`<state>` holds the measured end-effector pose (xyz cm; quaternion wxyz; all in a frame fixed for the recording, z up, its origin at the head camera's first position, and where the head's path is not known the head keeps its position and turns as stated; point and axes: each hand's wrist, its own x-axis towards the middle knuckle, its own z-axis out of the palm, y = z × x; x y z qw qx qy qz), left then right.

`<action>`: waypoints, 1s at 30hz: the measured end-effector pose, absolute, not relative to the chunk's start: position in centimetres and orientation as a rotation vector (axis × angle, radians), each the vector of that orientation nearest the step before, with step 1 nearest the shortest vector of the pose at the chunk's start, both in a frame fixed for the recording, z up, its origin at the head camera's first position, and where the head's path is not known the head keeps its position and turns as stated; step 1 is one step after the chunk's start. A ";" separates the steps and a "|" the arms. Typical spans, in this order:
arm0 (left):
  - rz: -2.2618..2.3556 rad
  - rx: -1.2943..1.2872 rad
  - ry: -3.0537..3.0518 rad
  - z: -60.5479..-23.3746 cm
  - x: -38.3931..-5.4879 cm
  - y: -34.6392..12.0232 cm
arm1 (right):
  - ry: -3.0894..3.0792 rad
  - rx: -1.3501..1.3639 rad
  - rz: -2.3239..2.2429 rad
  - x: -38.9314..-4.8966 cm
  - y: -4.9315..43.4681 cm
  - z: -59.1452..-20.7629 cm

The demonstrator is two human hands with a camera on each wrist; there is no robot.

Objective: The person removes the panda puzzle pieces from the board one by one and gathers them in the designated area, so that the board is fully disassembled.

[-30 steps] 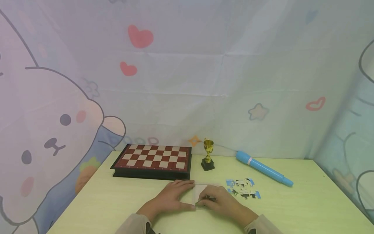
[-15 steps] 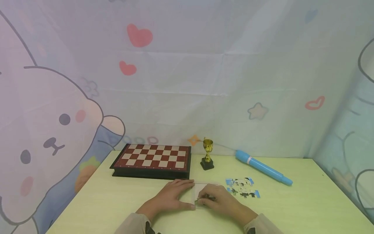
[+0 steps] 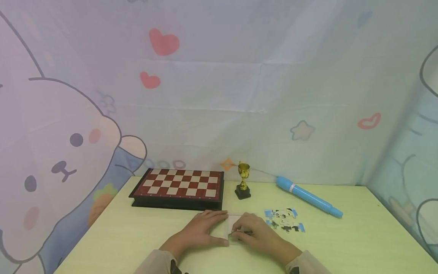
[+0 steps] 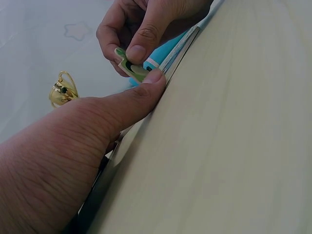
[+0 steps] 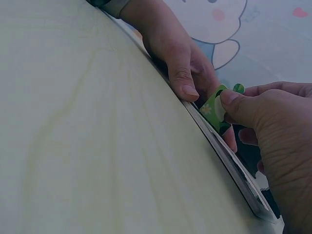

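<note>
In the head view, my left hand (image 3: 202, 230) spans the left side of a flat, pale square puzzle tray (image 3: 234, 220), thumb at its near edge and fingers towards its far edge. My right hand (image 3: 254, 232) pinches a jigsaw puzzle piece over the tray's near left corner. In the right wrist view that puzzle piece (image 5: 212, 111) is green with a small flower and stands tilted between thumb and fingers. Its lower edge is close to the left thumb in the left wrist view. The right hand hides much of the tray.
Loose panda jigsaw pieces (image 3: 284, 220) lie to the right of the tray. Behind stand a red-and-white chessboard box (image 3: 181, 186) and a small gold trophy cup (image 3: 243, 180). A thick blue pen-shaped object (image 3: 308, 196) lies at back right, before a printed cloth backdrop (image 3: 219, 95).
The right hand's fingers have shifted slightly on the puzzle piece, and more of its green edge shows at the tray's corner. The left hand has stayed in place.
</note>
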<state>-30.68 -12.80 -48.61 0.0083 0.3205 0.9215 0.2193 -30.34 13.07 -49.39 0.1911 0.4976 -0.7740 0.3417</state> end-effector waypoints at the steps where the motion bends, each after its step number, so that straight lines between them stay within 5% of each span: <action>1: 0.685 0.999 2.881 -48.7 -30.7 -12.8 | -2.175 1.389 0.956 -30.3 13.0 -49.4; 19: 0.671 1.013 2.899 -48.6 -30.5 -12.7 | -2.366 1.016 1.005 -29.4 18.4 -49.2; 30: 0.684 1.009 2.889 -48.7 -30.5 -12.8 | -2.248 1.083 0.949 -28.8 24.2 -49.8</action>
